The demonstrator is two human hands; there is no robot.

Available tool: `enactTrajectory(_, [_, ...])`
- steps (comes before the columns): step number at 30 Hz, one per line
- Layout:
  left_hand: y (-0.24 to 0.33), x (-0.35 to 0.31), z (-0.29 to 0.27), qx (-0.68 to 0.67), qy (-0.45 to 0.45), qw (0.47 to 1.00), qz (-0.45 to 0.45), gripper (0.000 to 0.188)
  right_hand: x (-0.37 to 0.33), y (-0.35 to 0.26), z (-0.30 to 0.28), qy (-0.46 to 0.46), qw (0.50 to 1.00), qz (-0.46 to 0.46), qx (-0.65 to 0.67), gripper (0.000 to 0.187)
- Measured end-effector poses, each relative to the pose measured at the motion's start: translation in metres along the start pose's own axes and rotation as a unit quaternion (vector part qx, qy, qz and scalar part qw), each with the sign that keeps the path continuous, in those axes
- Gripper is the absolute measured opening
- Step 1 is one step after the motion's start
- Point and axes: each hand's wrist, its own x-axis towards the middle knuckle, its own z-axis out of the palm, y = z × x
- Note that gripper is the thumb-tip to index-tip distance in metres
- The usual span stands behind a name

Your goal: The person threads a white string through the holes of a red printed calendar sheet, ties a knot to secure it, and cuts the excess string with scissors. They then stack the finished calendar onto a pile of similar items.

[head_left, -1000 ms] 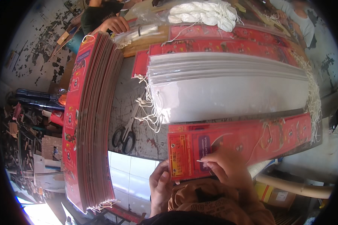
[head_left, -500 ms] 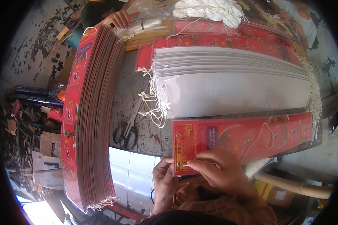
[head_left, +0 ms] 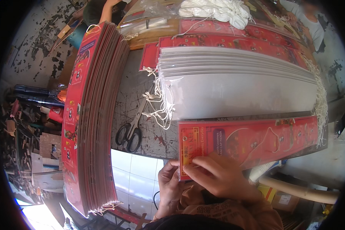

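Note:
A long red printed board [head_left: 237,143], covered in clear plastic, lies in front of me with its left end over the table edge. My left hand [head_left: 168,180] is closed at that end's near corner, its fingertips partly hidden under the board. My right hand [head_left: 214,174] bends over the same corner, thumb and forefinger pinched on a short white cord end by the near eyelet hole, which they cover. The far eyelet [head_left: 184,138] shows. A loose loop of cord [head_left: 270,140] lies across the board's middle.
Beyond the board is a stack of pale-backed boards [head_left: 237,90] with knotted cords at both ends. Black-handled scissors [head_left: 130,134] lie left on the scratched table [head_left: 151,143]. A tall stack of red boards [head_left: 92,115] stands farther left. White cord skeins [head_left: 214,11] lie at the back; co-workers are there.
My right fingers have pressed down closer over the corner, and less of the white cord shows. The board has shifted slightly right. A co-worker's hand at the back left has moved up.

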Motion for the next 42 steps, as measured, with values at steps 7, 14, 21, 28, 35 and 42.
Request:
enactTrajectory(7, [0.005,-0.001,0.003,-0.016,0.006,1.0,-0.014,0.009,-0.004,-0.012,0.003,-0.018,0.999,-0.002,-0.031,0.036])
enactTrajectory(14, [0.008,-0.003,-0.007,0.055,-0.059,0.994,0.071,0.014,-0.014,-0.016,0.001,-0.034,0.989,-0.028,-0.143,0.038])
enactTrajectory(21, [0.034,0.02,-0.014,-0.152,0.165,0.946,0.232,0.017,-0.018,-0.016,-0.01,-0.02,0.991,-0.034,-0.131,0.036])
enactTrajectory(28, [0.041,0.025,-0.034,-0.144,0.096,0.948,0.269,0.013,-0.024,-0.016,-0.01,-0.002,0.994,-0.025,-0.103,0.035])
enactTrajectory(35, [0.015,0.007,0.024,0.143,-0.089,0.985,0.027,0.046,-0.028,-0.018,-0.013,-0.035,0.997,-0.023,-0.06,0.035])
enactTrajectory(42, [0.009,0.009,0.018,0.073,-0.082,0.994,0.008,0.035,-0.039,-0.016,-0.045,-0.103,0.986,0.122,0.041,0.023])
